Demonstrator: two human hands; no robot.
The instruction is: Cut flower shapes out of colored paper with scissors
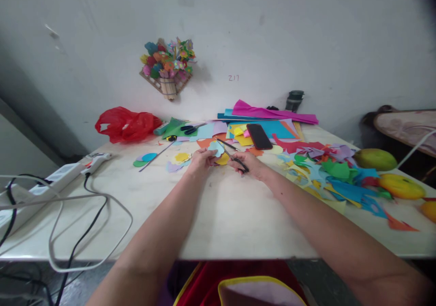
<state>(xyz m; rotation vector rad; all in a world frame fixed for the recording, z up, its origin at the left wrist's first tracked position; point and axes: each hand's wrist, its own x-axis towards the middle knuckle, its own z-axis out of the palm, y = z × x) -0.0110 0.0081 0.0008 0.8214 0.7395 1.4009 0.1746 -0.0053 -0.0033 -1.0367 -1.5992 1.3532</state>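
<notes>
In my left hand point(201, 160) I pinch a light blue paper flower point(215, 149) with a scalloped edge. My right hand point(250, 165) grips a pair of scissors point(240, 164) by the dark handles, and the blades reach up and left to the flower's edge. Whether the blades are parted is too small to tell. A yellow paper piece point(223, 159) shows just below the blue flower, partly hidden by my fingers. To the left on the table are a yellow paper flower point(183, 157) and blue and green paper circles point(149, 157).
A black phone point(259, 136) lies beyond my right hand. Colourful paper scraps point(335, 172) and yellow-green fruit point(402, 186) cover the right side. A red plastic bag point(127, 125), second scissors point(188, 129) and power strips point(56, 183) with cables lie left. Paper sheets point(269, 113) are stacked at the back.
</notes>
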